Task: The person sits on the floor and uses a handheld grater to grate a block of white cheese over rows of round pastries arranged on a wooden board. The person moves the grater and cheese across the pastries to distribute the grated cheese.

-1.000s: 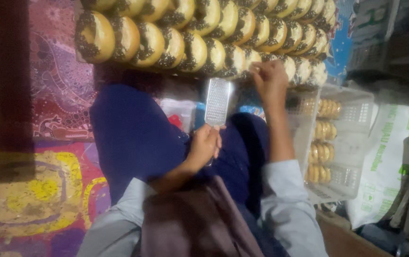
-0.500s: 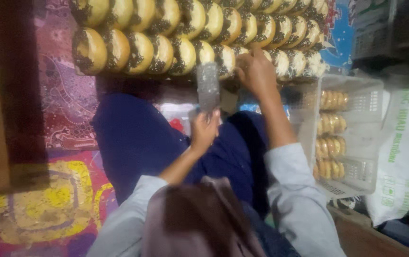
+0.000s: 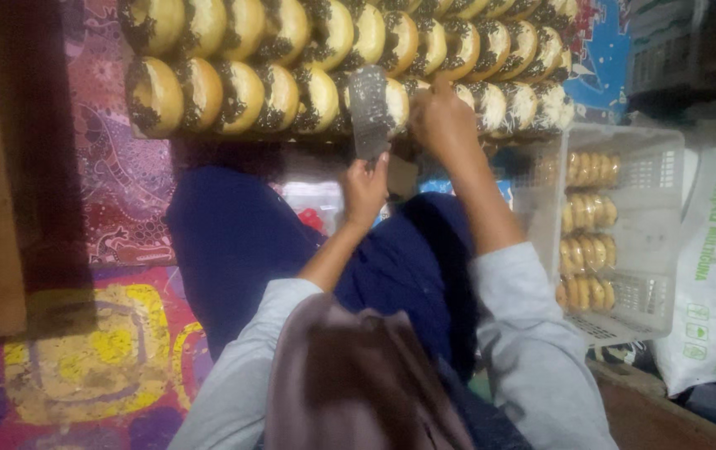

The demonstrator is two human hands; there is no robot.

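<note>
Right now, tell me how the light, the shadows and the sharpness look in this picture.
Head view: dim, warm light, brightest on the rows of pastries; deep shadow down the left edge and at top right; soft all over, with the flat metal grater in the left hand smeared, and the right hand slightly blurred; the white basket looks pale, without glare.

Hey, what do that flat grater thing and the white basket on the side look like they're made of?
The grater, held by the left hand, looks like dull grey metal: a thin flat blade with a rough, faintly glinting face. The basket is probably white moulded plastic, judging by its lattice walls and matte sheen.
</note>
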